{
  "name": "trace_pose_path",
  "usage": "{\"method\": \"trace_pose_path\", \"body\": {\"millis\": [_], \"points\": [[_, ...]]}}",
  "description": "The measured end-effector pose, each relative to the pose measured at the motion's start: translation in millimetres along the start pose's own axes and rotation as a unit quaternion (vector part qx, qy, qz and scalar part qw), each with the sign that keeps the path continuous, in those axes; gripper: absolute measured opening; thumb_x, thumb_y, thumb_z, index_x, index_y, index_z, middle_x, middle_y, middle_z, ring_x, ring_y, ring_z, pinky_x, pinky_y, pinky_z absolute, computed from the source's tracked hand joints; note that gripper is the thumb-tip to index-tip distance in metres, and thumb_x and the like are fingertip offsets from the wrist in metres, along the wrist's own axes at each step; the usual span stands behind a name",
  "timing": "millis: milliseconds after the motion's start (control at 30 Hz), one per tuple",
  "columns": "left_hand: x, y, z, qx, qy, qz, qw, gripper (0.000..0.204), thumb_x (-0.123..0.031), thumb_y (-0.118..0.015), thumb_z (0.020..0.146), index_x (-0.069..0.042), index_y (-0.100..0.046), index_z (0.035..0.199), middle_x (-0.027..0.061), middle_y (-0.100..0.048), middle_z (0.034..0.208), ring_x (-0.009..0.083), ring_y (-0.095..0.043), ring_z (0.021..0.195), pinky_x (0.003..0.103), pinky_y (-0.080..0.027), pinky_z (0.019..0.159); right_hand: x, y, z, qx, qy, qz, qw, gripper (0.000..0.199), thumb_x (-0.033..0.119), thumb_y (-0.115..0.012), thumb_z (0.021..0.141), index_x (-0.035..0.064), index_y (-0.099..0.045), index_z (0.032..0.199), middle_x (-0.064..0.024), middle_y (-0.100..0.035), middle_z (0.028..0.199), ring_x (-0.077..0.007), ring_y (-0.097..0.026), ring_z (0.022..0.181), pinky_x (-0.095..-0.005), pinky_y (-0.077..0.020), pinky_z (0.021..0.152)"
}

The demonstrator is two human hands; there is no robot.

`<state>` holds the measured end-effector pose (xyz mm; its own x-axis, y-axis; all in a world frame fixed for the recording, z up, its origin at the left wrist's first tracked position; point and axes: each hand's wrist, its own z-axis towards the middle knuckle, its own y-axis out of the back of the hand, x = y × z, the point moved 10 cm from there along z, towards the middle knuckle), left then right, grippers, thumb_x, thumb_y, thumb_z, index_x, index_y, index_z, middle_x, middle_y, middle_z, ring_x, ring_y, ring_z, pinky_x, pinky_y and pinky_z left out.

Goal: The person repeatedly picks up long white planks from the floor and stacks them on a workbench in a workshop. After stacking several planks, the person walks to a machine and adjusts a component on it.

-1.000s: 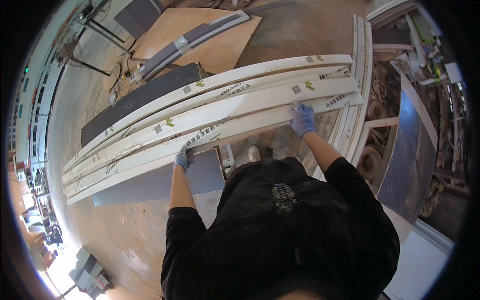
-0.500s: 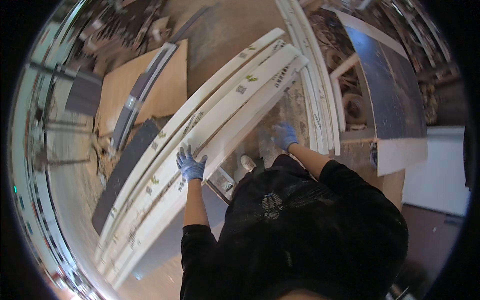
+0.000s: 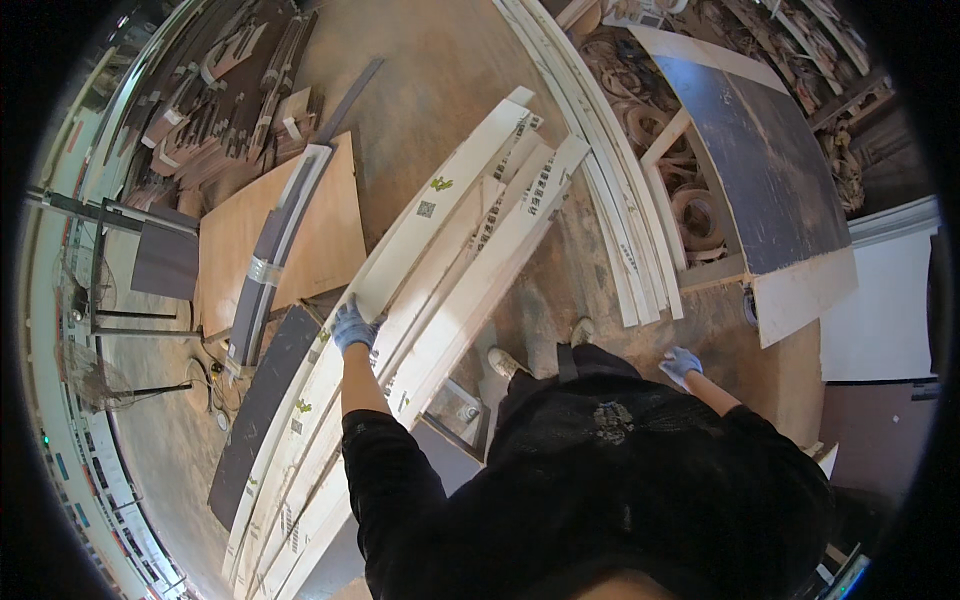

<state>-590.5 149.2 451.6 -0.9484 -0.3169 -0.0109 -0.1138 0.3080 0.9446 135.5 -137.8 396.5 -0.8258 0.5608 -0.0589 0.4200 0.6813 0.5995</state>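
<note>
Plywood sheet (image 3: 300,225): lies flat on the floor, left — a dark strip (image 3: 275,255) lies across it.
Dark panel (image 3: 760,160): upper right, tilted.
Wood offcuts (image 3: 690,215): piled beside the dark panel.
Metal frame (image 3: 110,270): far left — upright.

bare floor (image 3: 440,90) ahead lies open; white boards (image 3: 450,260) and stacked strips (image 3: 620,220) flank it.

Black long-sleeved top, blue gloves on left hand (image 3: 352,325) and right hand (image 3: 680,364), pale shoes.
</note>
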Motion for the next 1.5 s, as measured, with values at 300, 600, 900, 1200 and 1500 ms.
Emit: {"method": "trace_pose_path", "body": {"millis": [300, 600, 900, 1200, 1500], "points": [[22.4, -31.6, 31.9, 0.005, 0.037, -0.022, 0.999, 0.091, -0.064, -0.069, 0.068, -0.017, -0.039, 0.140, 0.0152, -0.043, 0.140, 0.0322, -0.041, 0.129, 0.042, -0.037, 0.105, 28.7, -6.9, 13.2, -0.089, 0.087, 0.110, 0.986, 0.044, 0.032, -0.064, 0.084, 0.0090, -0.060, 0.121, -0.0164, -0.057, 0.126, -0.0301, -0.058, 0.112, -0.0349, -0.0461, 0.093], [14.7, -30.3, 2.6, 0.007, 0.040, -0.071, 0.997, 0.090, -0.072, -0.061, 0.068, -0.018, -0.045, 0.137, 0.0130, -0.039, 0.143, 0.0318, -0.032, 0.135, 0.047, -0.026, 0.110, 125.8, -5.9, 68.1, 0.004, 0.227, -0.015, 0.974, 0.042, 0.026, -0.065, 0.085, 0.0012, -0.059, 0.118, -0.0169, -0.063, 0.114, -0.0266, -0.062, 0.098, -0.0337, -0.0484, 0.084], [25.7, -30.9, -11.1, -0.035, 0.037, -0.163, 0.985, 0.082, -0.058, -0.066, 0.072, -0.019, -0.041, 0.140, 0.0100, -0.037, 0.144, 0.0320, -0.027, 0.137, 0.048, -0.020, 0.113, 190.4, 15.0, 63.2, 0.006, 0.249, -0.008, 0.968, 0.047, 0.031, -0.065, 0.084, -0.0001, -0.058, 0.119, -0.0182, -0.063, 0.115, -0.0255, -0.060, 0.104, -0.0350, -0.0467, 0.090], [11.7, -60.8, -21.9, -0.056, 0.040, -0.123, 0.990, 0.087, -0.059, -0.062, 0.077, -0.014, -0.033, 0.145, 0.0143, -0.027, 0.152, 0.0308, -0.020, 0.142, 0.046, -0.015, 0.115, 197.2, -2.4, 19.7, -0.026, 0.275, -0.005, 0.961, 0.054, 0.036, -0.064, 0.085, 0.0024, -0.054, 0.126, -0.0174, -0.059, 0.124, -0.0275, -0.056, 0.115, -0.0389, -0.0444, 0.097], [-57.6, -90.6, -113.4, -0.114, 0.005, -0.091, 0.989, 0.080, -0.060, -0.054, 0.082, -0.015, -0.033, 0.145, 0.0159, -0.026, 0.151, 0.0347, -0.020, 0.140, 0.047, -0.015, 0.115, 90.1, -11.9, 29.0, -0.019, 0.103, 0.135, 0.985, 0.050, 0.043, -0.061, 0.081, 0.0108, -0.062, 0.119, -0.0147, -0.062, 0.120, -0.0316, -0.058, 0.111, -0.0385, -0.0454, 0.095]]}}
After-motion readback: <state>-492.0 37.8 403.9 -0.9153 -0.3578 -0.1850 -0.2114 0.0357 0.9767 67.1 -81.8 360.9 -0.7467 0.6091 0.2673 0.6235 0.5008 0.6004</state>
